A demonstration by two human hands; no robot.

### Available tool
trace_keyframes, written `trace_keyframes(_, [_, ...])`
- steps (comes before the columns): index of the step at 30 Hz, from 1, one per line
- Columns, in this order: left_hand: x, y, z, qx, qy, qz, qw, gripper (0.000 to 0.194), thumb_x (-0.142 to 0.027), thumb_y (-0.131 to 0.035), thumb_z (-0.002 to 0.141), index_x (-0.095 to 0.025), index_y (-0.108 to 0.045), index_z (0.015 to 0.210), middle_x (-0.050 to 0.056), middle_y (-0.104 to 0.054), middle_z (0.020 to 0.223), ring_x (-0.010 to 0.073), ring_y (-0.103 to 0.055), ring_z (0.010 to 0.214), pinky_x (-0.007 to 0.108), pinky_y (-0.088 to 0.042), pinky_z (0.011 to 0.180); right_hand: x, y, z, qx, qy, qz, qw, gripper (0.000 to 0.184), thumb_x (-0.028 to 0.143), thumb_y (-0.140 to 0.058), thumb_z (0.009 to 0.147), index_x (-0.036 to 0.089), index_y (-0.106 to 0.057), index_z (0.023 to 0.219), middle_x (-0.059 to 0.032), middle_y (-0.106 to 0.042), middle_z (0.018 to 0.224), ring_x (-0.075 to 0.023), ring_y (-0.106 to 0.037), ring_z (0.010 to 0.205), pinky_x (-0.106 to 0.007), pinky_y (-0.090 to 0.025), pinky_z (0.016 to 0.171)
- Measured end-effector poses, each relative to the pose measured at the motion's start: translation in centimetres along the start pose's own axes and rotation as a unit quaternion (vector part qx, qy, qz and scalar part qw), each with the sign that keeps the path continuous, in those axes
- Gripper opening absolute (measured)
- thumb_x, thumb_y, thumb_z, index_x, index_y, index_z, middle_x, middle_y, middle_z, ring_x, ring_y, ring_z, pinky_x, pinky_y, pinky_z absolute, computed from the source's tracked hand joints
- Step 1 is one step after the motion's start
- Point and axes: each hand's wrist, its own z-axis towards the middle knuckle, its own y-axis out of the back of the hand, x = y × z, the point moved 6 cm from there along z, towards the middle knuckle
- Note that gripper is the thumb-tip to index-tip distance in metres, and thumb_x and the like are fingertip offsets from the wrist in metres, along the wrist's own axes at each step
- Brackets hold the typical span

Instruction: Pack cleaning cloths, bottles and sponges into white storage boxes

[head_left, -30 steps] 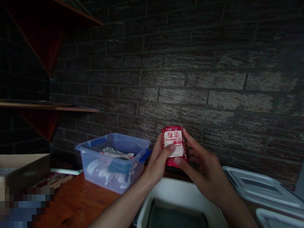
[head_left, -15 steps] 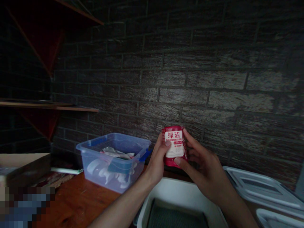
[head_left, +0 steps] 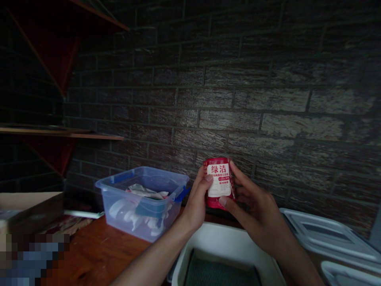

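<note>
A red roll of garbage bags (head_left: 219,188) with a white printed label is held upright between my two hands, above the back rim of a white bin (head_left: 214,230). My left hand (head_left: 195,202) grips its left side, with the thumb lying over the label. From the right, my right hand (head_left: 254,204) wraps round it, its thumb at the lower front edge and its fingers along the side. The backs of the roll and most of my left fingers are hidden. Dark green textured material (head_left: 220,272) lies inside the white bin.
Left of my hands, a clear plastic box (head_left: 127,210) with blue handles holds white items and paper on the wooden tabletop (head_left: 98,254). Grey-white lids (head_left: 330,232) lie at right. An open carton (head_left: 35,206) stands far left, under wooden shelves (head_left: 89,136). A dark brick wall (head_left: 208,99) rises behind.
The roll has turned very slightly, so its label sits a little further right. Both hands stay in nearly the same place.
</note>
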Motion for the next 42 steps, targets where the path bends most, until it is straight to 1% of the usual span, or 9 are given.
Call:
trace_keyframes(7, [-0.02,0.07,-0.03,-0.008,-0.003,0.008,1.000,0.042,-0.035,-0.059,0.097,-0.020,-0.062,0.135,0.007,-0.071,0.122,0.0259,-0.065,0.111,0.031,-0.052,0.086,-0.03,-0.06,0.08,0.002,-0.003,0.000,1.000,0.077,0.033,-0.070,0.095,0.039,-0.031,0.162,-0.0046,-0.055,0.154,-0.0275,-0.067,0.124,-0.042,-0.062,0.098])
trace_keyframes(12, [-0.12,-0.04,-0.10,-0.002,-0.001,0.003,1.000,0.041,-0.035,-0.058,0.097,-0.020,-0.063,0.135,0.007,-0.072,0.121,0.0256,-0.065,0.111,0.032,-0.051,0.088,0.11,-0.04,0.13,0.003,0.002,0.001,1.000,0.077,0.032,-0.070,0.096,0.037,-0.031,0.162,-0.0059,-0.057,0.152,-0.0277,-0.068,0.122,-0.042,-0.063,0.097])
trace_keyframes(20, [-0.38,-0.49,-0.02,-0.008,-0.005,-0.032,0.999,0.038,-0.037,-0.056,0.097,-0.019,-0.067,0.128,0.006,-0.074,0.114,0.0253,-0.069,0.104,0.035,-0.052,0.092,0.03,0.10,0.04,0.000,0.003,-0.008,1.000,0.077,0.032,-0.070,0.095,0.039,-0.032,0.162,-0.0038,-0.055,0.154,-0.0277,-0.063,0.130,-0.041,-0.061,0.100])
trace_keyframes(29, [-0.55,-0.58,-0.03,-0.001,-0.009,-0.029,1.000,0.037,-0.033,-0.052,0.098,-0.019,-0.067,0.128,0.006,-0.073,0.116,0.0252,-0.067,0.107,0.035,-0.052,0.093,0.09,0.02,-0.04,0.001,0.004,-0.002,1.000,0.076,0.032,-0.070,0.096,0.038,-0.033,0.162,-0.0048,-0.054,0.155,-0.0274,-0.066,0.126,-0.041,-0.062,0.098])
trace_keyframes(35, [-0.55,-0.52,0.02,-0.009,-0.004,-0.014,1.000,0.038,-0.036,-0.056,0.095,-0.019,-0.067,0.127,0.006,-0.074,0.114,0.0259,-0.068,0.105,0.036,-0.052,0.092,0.18,0.13,-0.04,0.006,-0.002,0.003,1.000,0.077,0.033,-0.070,0.096,0.035,-0.031,0.163,-0.0065,-0.056,0.153,-0.0288,-0.065,0.127,-0.042,-0.062,0.098])
trace_keyframes(42, [-0.55,-0.78,-0.06,0.013,-0.005,-0.025,1.000,0.039,-0.032,-0.051,0.097,-0.019,-0.064,0.131,0.007,-0.073,0.117,0.0260,-0.067,0.107,0.036,-0.053,0.092,0.50,0.17,0.07,0.018,-0.005,-0.006,1.000,0.077,0.032,-0.069,0.096,0.036,-0.031,0.163,-0.0054,-0.056,0.153,-0.0272,-0.066,0.126,-0.040,-0.062,0.098])
